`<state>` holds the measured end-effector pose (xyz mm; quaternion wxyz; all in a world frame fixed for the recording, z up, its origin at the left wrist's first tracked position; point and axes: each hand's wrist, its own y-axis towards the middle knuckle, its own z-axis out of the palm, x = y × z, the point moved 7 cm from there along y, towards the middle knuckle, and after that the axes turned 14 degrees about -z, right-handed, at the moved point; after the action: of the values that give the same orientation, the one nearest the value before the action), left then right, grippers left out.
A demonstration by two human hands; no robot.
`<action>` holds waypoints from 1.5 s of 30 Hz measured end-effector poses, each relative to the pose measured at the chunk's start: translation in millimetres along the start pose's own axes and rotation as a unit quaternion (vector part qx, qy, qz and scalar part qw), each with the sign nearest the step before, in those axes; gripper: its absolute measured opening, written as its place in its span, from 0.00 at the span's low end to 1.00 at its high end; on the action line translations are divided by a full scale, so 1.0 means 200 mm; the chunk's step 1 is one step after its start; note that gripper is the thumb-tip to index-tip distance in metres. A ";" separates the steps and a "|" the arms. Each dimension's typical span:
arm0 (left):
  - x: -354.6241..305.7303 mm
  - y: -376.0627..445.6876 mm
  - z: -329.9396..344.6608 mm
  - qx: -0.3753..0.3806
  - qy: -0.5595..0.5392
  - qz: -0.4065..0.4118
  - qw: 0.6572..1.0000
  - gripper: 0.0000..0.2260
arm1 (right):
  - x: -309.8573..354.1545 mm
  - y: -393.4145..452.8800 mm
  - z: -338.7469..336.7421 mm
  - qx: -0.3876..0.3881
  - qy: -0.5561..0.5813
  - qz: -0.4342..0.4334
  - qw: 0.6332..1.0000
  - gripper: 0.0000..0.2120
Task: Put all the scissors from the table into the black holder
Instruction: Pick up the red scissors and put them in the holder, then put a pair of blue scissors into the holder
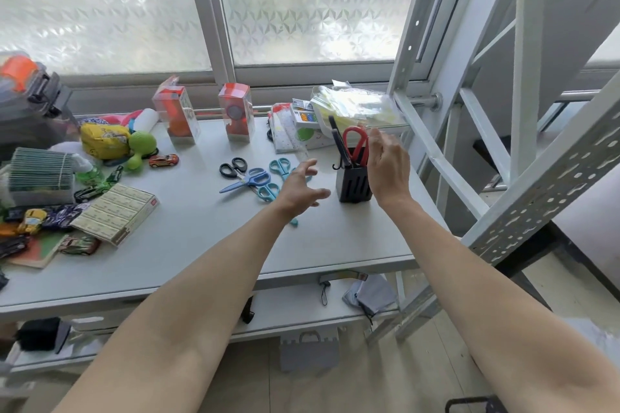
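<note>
The black holder stands upright on the grey table, right of centre. Red-handled scissors and a dark-handled tool stick up out of it. My right hand hovers just right of the holder, fingers spread, holding nothing. My left hand is open above the table, left of the holder. Loose on the table lie black scissors, blue scissors and teal scissors; another teal pair is partly hidden under my left hand.
Toy cars, a green toy, a yellow pouch and a flat carton crowd the table's left. Two clear boxes and plastic packets stand along the window side. A white metal rack rises at the right.
</note>
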<state>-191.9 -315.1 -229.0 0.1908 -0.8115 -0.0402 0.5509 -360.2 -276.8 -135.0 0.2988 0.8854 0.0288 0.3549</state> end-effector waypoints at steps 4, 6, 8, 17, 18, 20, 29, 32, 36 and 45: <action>0.08 -0.03 -0.17 -0.052 -0.021 -0.003 0.998 0.31 | -0.01 0.00 0.01 -0.038 0.003 -0.005 0.999 0.21; 0.14 -0.03 -0.28 -0.089 -0.032 -0.014 0.995 0.28 | -0.04 0.00 0.00 -0.061 0.000 0.009 0.998 0.21; 0.20 -0.04 -0.39 -0.136 -0.035 -0.023 0.990 0.24 | -0.03 0.00 -0.02 -0.096 -0.023 0.015 0.995 0.21; 0.47 -0.11 -0.60 -0.240 -0.006 -0.103 0.965 0.15 | 0.54 -0.23 0.31 -0.019 0.010 -0.286 0.958 0.07; 0.49 -0.11 -0.60 -0.240 0.000 -0.104 0.965 0.15 | 0.52 -0.25 0.44 0.060 -0.008 -0.260 0.964 0.07; 0.52 -0.12 -0.60 -0.236 0.014 -0.104 0.966 0.15 | 0.42 -0.28 0.68 0.208 -0.074 -0.189 0.957 0.12; 0.55 -0.14 -0.59 -0.210 0.102 -0.103 0.967 0.16 | 0.27 -0.27 1.01 0.360 -0.221 -0.132 0.897 0.15; 0.52 -0.15 -0.56 -0.188 0.151 -0.084 0.967 0.17 | 0.26 -0.27 1.00 0.357 -0.206 -0.138 0.901 0.15; 0.48 -0.15 -0.52 -0.169 0.168 -0.057 0.970 0.18 | 0.20 -0.32 0.88 0.328 -0.139 -0.135 0.925 0.15; 0.18 -0.05 -0.14 -0.083 0.143 0.001 0.986 0.30 | 0.01 -0.43 0.27 0.056 0.031 -0.132 0.989 0.21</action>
<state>-150.6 -302.7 -247.6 0.1257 -0.8951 -0.0576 0.4239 -310.6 -233.8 -211.3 0.2923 0.8777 0.1742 0.3374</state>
